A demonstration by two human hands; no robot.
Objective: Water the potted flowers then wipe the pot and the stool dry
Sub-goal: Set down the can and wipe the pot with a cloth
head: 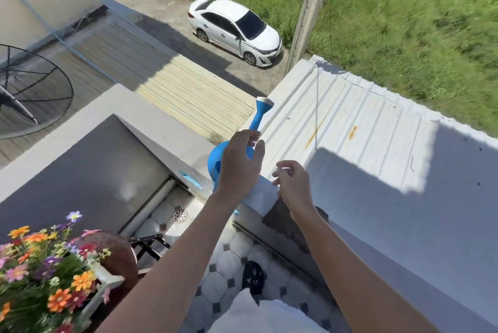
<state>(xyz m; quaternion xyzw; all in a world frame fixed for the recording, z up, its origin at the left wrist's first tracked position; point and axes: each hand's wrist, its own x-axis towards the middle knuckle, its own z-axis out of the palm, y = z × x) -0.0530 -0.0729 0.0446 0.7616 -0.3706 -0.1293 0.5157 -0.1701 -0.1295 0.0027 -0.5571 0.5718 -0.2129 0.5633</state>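
Note:
A blue watering can (215, 156) stands on the grey balcony wall ledge (172, 138), its spout with a white rose head (263, 103) pointing up and away. My left hand (239, 163) hovers right in front of the can with fingers spread, holding nothing. My right hand (292, 183) is just to its right over the ledge, fingers loosely curled and empty. At the lower left, colourful flowers (40, 260) fill a white pot (105, 283) that sits on a round brown stool (118, 254).
A blue cloth or tape strip (191, 179) lies on the ledge left of the can. The tiled balcony floor (223, 249) has a drain (179, 215) and a dark slipper (253, 277). Beyond the ledge are metal roofs, a white car (234, 31) and grass far below.

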